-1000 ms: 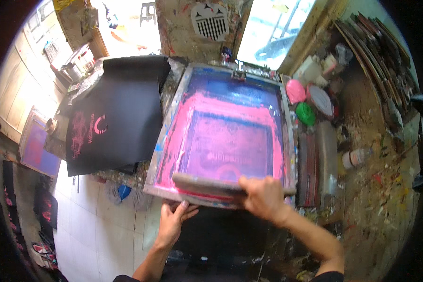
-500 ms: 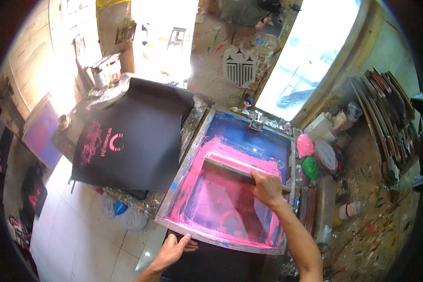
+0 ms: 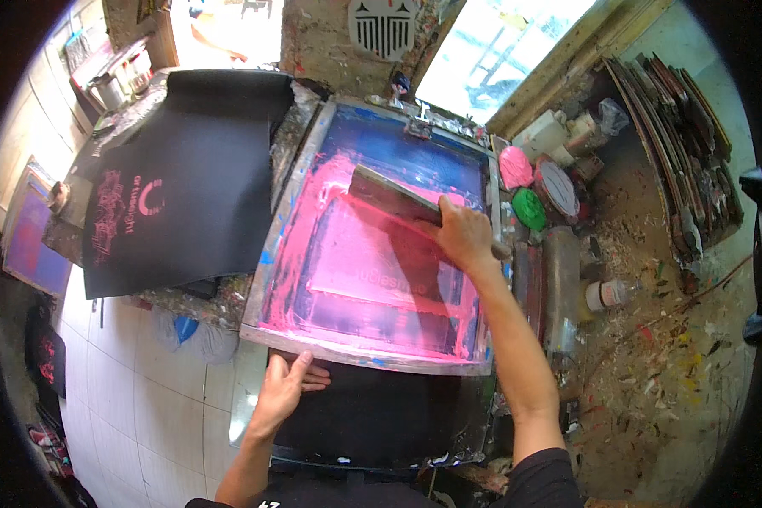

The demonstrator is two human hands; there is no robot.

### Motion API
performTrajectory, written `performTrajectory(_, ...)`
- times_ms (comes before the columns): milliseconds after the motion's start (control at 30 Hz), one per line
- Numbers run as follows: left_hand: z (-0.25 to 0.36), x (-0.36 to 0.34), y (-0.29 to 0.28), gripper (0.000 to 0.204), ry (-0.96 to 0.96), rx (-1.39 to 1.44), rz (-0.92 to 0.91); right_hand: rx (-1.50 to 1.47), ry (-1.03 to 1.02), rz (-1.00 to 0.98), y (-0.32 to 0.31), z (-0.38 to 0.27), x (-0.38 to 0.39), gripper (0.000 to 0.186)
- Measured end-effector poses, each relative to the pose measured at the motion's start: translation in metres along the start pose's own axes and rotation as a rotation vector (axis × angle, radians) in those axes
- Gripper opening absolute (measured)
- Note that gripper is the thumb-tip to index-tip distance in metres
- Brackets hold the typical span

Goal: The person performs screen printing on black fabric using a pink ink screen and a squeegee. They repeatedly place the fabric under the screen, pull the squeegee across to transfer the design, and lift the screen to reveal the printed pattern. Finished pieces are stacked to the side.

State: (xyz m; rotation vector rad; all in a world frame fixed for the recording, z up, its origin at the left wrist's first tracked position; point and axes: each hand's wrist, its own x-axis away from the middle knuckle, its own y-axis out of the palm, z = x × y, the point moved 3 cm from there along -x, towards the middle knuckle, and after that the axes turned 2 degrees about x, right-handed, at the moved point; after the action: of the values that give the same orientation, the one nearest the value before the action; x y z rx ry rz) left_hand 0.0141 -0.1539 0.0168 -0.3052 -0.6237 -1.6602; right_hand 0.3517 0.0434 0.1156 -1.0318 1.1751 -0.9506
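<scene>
My right hand (image 3: 464,233) grips a long squeegee (image 3: 385,190) lying diagonally over pink ink on the upper half of a mesh screen (image 3: 372,313) in a metal frame (image 3: 256,326). My left hand (image 3: 288,381) holds the frame's near lower edge, thumb on it and fingers curled at its underside. Below the screen lies a black sheet or board (image 3: 372,411). To the left, a large black sheet (image 3: 220,186) with pink printing lies over a cluttered table.
Right of the screen are a pink lump (image 3: 515,167), a green lid (image 3: 527,209), containers, a plastic bottle (image 3: 608,294) and stacked boards (image 3: 669,152). A window (image 3: 499,51) and bright doorway (image 3: 220,34) stand behind. A colored screen (image 3: 34,237) leans at far left.
Since a second ago my right hand has pushed the squeegee from the screen's near edge to its upper half. My left hand still holds the frame. The camera view has shifted.
</scene>
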Motion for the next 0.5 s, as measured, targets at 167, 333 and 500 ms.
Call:
performTrajectory(167,0.002,0.002,0.001,0.040,-0.015,0.026,0.012,0.028,0.077,-0.044,0.001,-0.031,0.090,0.060)
performTrajectory(333,0.002,0.000,0.002,0.047,-0.011,0.030,-0.009,-0.064,-0.037,-0.279,-0.040,-0.081,0.147,0.061)
performTrajectory(500,-0.004,-0.004,0.000,0.044,0.008,0.041,-0.068,-0.348,-0.225,-0.513,-0.026,-0.067,0.097,0.066)
